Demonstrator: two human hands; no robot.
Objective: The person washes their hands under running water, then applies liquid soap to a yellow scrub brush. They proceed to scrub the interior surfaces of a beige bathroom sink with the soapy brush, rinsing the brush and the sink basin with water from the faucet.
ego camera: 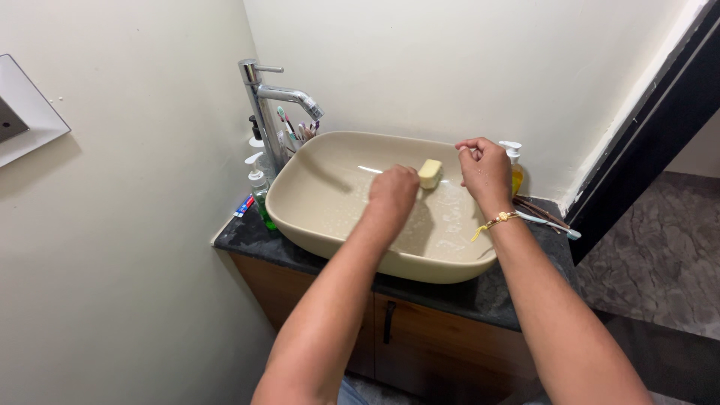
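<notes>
The sponge (430, 173), a small pale yellow block, sits inside the beige basin (315, 217), against the far inner wall and a little right of the middle. Your left hand (392, 192) is closed on it: the fingers curl down over its near end, so this grip is grasping the sponge. Your right hand (486, 169) rests over the far right rim of the basin, just beside the sponge but not touching it. Its fingers are curled into a loose fist, a clenched grip; I cannot tell if something small is inside it. On this wrist you wear a yellow thread band (495, 222).

The floor of the basin is wet, with white foam spots (450, 214) near its right side. The basin stands on a dark stone worktop (247, 238) over a wooden cabinet (442, 341).

At the back left rises a tall chrome tap (262, 101), its spout over the basin. Behind it some toothbrushes (296, 129) stand upright together. To the left of the basin stands a green pump bottle (261, 196) with a white head, and near it lies a small red and blue tube (244, 205). Behind your right hand stands a yellow pump bottle (516, 166), also with a white head. Right of it a pale blue toothbrush (551, 223) and some thin dark sticks (541, 210) lie on the worktop.
</notes>
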